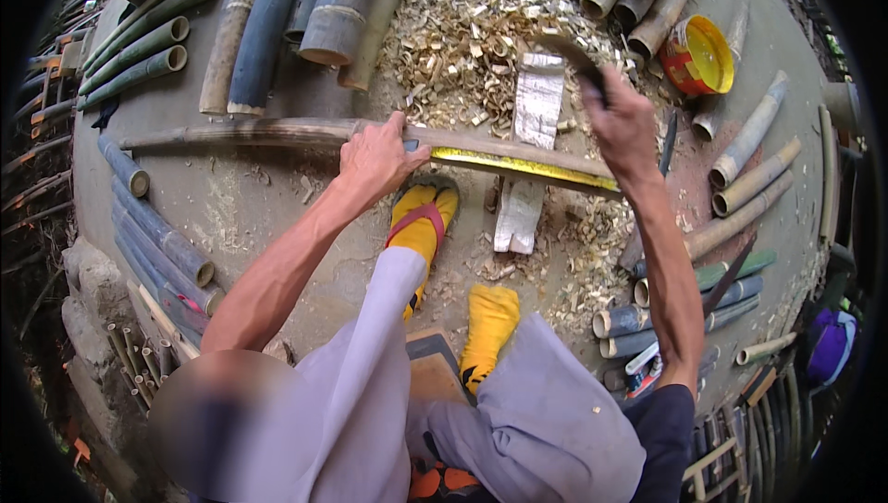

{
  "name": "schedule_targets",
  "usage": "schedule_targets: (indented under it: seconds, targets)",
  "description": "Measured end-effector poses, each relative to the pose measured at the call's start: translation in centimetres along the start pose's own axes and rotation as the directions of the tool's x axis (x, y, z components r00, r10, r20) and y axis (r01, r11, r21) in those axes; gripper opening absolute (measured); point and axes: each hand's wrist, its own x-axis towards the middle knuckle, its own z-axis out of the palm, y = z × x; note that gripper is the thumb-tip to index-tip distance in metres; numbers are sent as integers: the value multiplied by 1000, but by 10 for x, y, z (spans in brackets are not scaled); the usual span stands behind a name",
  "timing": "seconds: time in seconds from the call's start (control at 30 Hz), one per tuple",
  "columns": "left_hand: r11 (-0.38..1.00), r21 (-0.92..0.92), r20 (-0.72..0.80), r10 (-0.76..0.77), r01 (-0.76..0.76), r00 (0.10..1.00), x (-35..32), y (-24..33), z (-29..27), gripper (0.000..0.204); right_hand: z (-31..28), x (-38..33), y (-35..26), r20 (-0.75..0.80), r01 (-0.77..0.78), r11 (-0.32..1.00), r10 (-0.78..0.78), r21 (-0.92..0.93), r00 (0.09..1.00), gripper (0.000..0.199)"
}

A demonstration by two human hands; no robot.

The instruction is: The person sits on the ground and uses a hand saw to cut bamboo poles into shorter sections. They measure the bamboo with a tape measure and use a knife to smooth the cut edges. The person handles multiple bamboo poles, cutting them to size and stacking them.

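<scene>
Bamboo pole (277, 133), long and brown, lies across the concrete floor (250, 207), one stretch shaved to yellow. Left hand (377, 157) clenched over the pole near its middle, pressing down. Right hand (622, 122) raised above the pole's right part, grip closed on the dark handle of a blade (572, 52). Pale wooden block (529, 147) sits under the pole. Shavings (462, 36) heaped behind it, more by the yellow-socked feet. Cut bamboo tubes (277, 22) stacked all round. Red bucket (696, 56), yellow inside, tipped on its side; contents cannot be told.
</scene>
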Motion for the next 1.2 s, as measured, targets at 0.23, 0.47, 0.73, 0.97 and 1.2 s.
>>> schedule_targets:
  seconds: [0.23,0.47,0.73,0.97,1.2]
  targets:
    - [911,-391,123,191,-129,974,-57,-26,34,38,-82,-99,96,-440,-320,669,707,671,554,19]
    - [880,-474,113,110,-43,988,-75,-120,62,39,-83,-181,250,-456,-701,674,561,-231,690,53]
    - [950,-312,-34,-12,1,999,-94,-184,55,28,-34,-183,256,-338,-625,694,528,-356,779,64]
    - [921,110,-408,385,-374,828,-59,-138,29,57,-18,-164,227,-201,-667,693,637,-273,744,59]
    - [861,62,-10,506,-505,862,11,-81,-8,69,-10,-180,215,-313,-670,695,595,-262,740,50]
